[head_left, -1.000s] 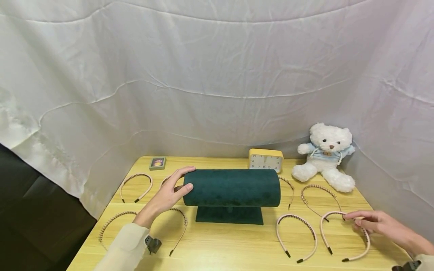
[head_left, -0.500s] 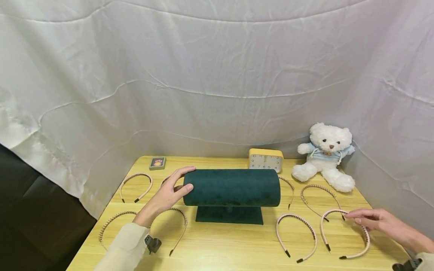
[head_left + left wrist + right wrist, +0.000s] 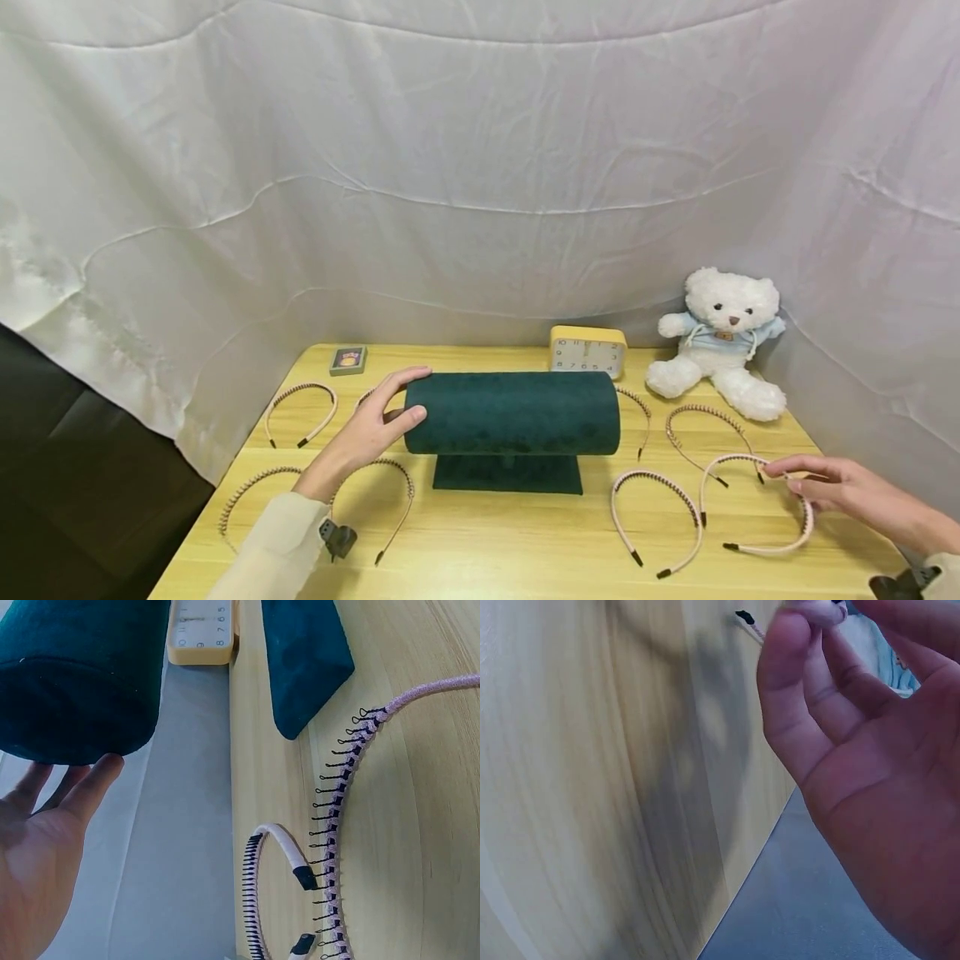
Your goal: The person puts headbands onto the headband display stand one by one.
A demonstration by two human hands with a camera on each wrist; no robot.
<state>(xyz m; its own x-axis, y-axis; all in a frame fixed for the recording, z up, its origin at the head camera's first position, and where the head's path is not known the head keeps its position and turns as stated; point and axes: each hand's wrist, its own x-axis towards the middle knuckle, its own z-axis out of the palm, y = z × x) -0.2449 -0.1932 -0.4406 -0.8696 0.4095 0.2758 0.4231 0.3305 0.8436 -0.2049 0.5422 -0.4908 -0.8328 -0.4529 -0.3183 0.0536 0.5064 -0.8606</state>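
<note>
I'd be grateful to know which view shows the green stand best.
The head view, where the stand shows roll and base together, the left hand covering only part of one end. The left wrist view shows just one roll end and a base corner; the right wrist view, none.

A: What sort of place is this?

B: A small draped booth: pale cloth hangs in creased, seamed folds behind and to the sides of a wood-grain surface.

A: The green padded stand and the slim headbands around it suggest a shop counter, don't they?

B: A shop-like display, yes, but the teddy bear and yellow-framed clock towards the back lend it a homely bedroom-desk look

A: And the room beyond the cloth?

B: The dark area at the left is too dim to read, so I can't say whether it's a home or a studio
</note>
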